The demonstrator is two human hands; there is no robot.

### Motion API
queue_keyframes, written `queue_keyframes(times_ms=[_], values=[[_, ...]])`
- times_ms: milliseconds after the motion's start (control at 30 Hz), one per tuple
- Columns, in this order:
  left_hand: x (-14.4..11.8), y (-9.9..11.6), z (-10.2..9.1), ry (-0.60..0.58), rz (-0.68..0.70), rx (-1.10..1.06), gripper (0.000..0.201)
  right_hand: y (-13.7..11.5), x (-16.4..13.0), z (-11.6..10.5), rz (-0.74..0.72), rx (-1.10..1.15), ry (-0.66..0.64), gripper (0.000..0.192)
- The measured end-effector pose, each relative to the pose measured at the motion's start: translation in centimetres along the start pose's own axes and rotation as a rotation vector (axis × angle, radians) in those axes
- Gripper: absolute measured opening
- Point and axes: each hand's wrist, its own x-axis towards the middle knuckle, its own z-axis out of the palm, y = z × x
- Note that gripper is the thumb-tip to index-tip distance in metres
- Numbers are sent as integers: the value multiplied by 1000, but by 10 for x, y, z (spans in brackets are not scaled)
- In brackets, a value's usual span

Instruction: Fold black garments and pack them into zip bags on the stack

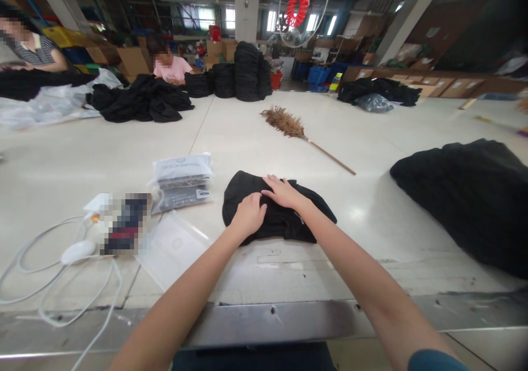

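A folded black garment (284, 230) lies on the table right in front of me, with a small light mark near its right side. My left hand (248, 215) rests on its left part, fingers curled down into the cloth and thumb beside them. Flat on the upper middle of the garment lies my right hand (284, 192), fingers stretched out and almost meeting the left hand. To the left is a small stack of packed plastic bags (181, 175) with dark contents. Below the stack, a flat translucent bag (177, 247) lies on the tabletop.
A blurred-out dark object (127, 222) and a white cable (113, 283) lie at left. A feather duster (289, 123) lies beyond the garment. At right is a large black cloth pile (466, 195). Black stacks (247, 74) and two people stand at the far side.
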Motion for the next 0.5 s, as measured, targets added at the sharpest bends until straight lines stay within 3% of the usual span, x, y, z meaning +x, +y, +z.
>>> queue_keyframes(times_ms=[67, 167, 333, 433, 500], values=[[-7, 8, 20, -42, 28, 88, 61, 8, -9, 2, 4, -32, -34, 63], [-28, 12, 35, -103, 152, 185, 66, 16, -12, 7, -17, -61, -32, 64], [-46, 7, 29, -163, 200, 215, 67, 23, -6, 9, -60, -98, -37, 65], [-42, 7, 23, -220, 182, 180, 72, 20, -7, 2, -77, -85, -25, 65], [-35, 7, 18, -234, 124, 134, 74, 19, -13, -6, -82, -63, 60, 63]])
